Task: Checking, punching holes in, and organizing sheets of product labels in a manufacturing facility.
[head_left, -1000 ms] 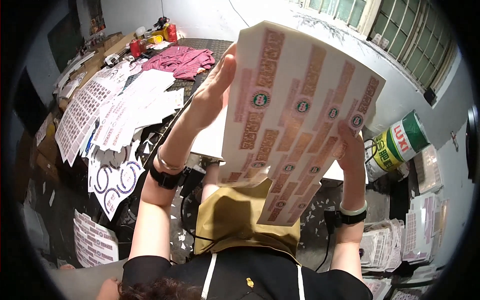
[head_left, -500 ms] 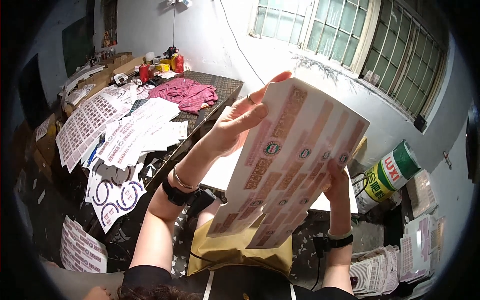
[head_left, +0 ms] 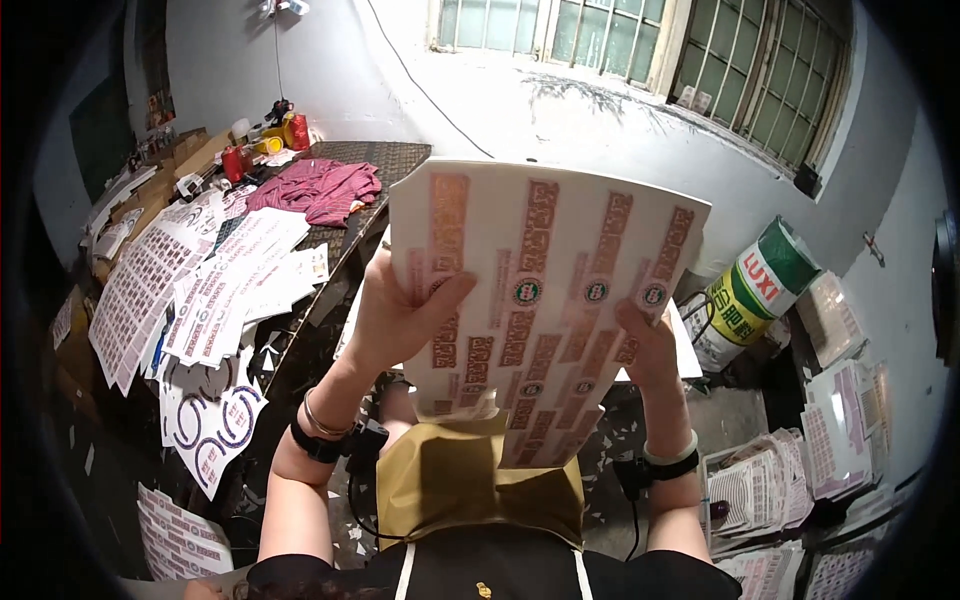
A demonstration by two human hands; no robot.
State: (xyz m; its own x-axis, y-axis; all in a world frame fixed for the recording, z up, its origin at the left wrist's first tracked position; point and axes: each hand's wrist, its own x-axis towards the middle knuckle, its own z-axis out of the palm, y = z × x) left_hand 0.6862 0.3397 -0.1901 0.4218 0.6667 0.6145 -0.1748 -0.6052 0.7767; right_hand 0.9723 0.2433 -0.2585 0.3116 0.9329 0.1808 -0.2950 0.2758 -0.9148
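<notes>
A large white printed sheet point(head_left: 570, 240) is held up in front of me, tilted with its printed face toward me. It has columns of reddish-brown ornate strips and round green emblems, and its lower edge is stepped and uneven. My left hand point(head_left: 400, 315) grips the left side, thumb on the front and fingers behind. My right hand point(head_left: 650, 345) grips the right side, its thumb near an emblem and its other fingers mostly hidden. Whether this is one sheet or several together, I cannot tell. Below it lies a mustard-yellow cloth point(head_left: 480, 480) over my lap.
On the left, a dark patterned table point(head_left: 385, 170) bears a crumpled red cloth point(head_left: 315, 190) and spread printed papers point(head_left: 235, 285). A green, white and yellow sack point(head_left: 755, 290) leans against the wall at right. Paper stacks point(head_left: 765, 485) stand low on the right; scraps litter the floor.
The sheet has turned to face me more squarely. My left hand has gone from its upper left corner down to the left side. The view has swung slightly right.
</notes>
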